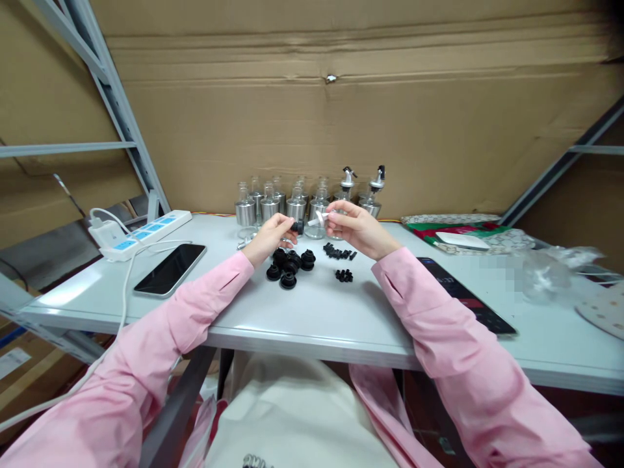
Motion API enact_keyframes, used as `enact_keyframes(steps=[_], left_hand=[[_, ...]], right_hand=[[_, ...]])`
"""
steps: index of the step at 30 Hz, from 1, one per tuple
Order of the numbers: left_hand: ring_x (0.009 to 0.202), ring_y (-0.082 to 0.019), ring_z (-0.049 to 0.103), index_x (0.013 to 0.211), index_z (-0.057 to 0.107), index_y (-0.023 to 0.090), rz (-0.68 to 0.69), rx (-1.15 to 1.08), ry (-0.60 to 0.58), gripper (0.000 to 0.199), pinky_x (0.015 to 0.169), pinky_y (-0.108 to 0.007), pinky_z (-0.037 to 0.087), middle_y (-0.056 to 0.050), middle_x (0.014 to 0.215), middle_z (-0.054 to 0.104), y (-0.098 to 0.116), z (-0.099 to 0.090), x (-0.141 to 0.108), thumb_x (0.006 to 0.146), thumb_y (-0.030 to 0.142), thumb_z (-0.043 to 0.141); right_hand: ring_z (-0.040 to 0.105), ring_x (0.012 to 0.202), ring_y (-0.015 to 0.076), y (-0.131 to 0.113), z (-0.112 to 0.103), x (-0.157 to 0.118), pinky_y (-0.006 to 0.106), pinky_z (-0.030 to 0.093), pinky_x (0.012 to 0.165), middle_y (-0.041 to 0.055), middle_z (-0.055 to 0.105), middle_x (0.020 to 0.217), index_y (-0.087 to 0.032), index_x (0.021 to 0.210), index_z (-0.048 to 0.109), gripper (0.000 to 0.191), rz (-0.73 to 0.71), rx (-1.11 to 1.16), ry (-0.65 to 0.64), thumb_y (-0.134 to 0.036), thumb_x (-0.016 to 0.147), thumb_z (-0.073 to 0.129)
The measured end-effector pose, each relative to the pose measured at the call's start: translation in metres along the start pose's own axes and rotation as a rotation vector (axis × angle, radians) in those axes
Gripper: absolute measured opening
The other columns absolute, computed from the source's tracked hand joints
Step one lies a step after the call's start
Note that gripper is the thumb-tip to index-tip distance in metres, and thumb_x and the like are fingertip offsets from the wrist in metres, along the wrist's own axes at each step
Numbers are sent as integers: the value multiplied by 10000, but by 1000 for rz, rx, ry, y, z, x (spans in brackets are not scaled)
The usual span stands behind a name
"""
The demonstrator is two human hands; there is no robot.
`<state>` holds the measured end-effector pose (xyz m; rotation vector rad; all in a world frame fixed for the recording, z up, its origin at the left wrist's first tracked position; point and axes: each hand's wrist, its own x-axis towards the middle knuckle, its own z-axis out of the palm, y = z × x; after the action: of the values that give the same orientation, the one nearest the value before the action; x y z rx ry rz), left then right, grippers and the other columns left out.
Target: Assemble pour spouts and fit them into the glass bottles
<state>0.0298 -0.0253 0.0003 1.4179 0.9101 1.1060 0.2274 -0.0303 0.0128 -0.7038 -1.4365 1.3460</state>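
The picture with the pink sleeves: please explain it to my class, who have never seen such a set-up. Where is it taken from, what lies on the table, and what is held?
No machine here: a person works with bare hands, seen from a camera on their head. The left hand holds a small black part, the right hand a whitish piece, too small to identify. On the table lie round black parts and two groups of smaller black pieces. Behind stand bottles; a phone lies to the left.
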Motion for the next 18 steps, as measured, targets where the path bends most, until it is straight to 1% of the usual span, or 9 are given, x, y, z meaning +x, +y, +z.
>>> enact_keyframes(steps=[3, 6, 8, 11, 13, 15, 18], left_hand=[[503, -64, 564, 745, 397, 161, -9, -81, -40, 192, 549, -192, 440, 30, 600, 584, -1, 0, -1, 905, 252, 451], [489, -64, 568, 734, 391, 165, 24, -79, -53, 220, 559, -196, 442, 35, 578, 592, -3, -1, 0, 894, 288, 480], [499, -70, 577, 743, 391, 170, 35, -68, -67, 219, 575, -206, 448, 34, 584, 600, -3, -1, 0, 887, 305, 486], [535, -83, 593, 797, 414, 173, 57, -81, -98, 157, 590, -218, 448, 21, 633, 624, -2, -1, -1, 873, 294, 480], [579, -90, 604, 881, 443, 171, 90, -93, -138, 122, 617, -226, 450, 7, 699, 644, -1, -1, -2, 829, 248, 523], [615, -92, 613, 942, 453, 170, 129, -87, -185, 211, 645, -233, 449, -1, 750, 656, -2, -2, -3, 775, 205, 576], [646, -95, 623, 916, 441, 173, 168, -68, -237, 247, 659, -237, 446, -10, 785, 664, -5, -2, -3, 749, 225, 617]], right_hand=[[551, 603, 81, 2, 0, 0, 246, 435, 637, -35, 606, 671, -188, 819, 587, 259, 0, -58, -39, -283, 643, 751], [535, 597, 78, 4, 0, 1, 239, 418, 616, -27, 615, 681, -183, 839, 593, 251, -8, -82, -75, -277, 659, 740], [534, 600, 77, 4, 0, 1, 239, 415, 618, -21, 622, 692, -181, 845, 595, 251, -18, -82, -74, -268, 659, 740], [539, 605, 78, 5, -1, 2, 239, 419, 621, -21, 623, 699, -181, 846, 601, 259, -34, -76, -38, -260, 645, 745], [539, 598, 77, 4, -1, 2, 237, 419, 611, -24, 622, 699, -183, 845, 603, 264, -37, -65, -13, -262, 639, 747], [537, 587, 74, 3, -1, 2, 232, 419, 603, -26, 620, 686, -180, 843, 603, 258, -29, -44, -6, -264, 642, 742], [543, 588, 76, 2, 1, 1, 233, 427, 616, -25, 614, 658, -173, 830, 600, 240, -3, -9, -10, -259, 651, 734]])
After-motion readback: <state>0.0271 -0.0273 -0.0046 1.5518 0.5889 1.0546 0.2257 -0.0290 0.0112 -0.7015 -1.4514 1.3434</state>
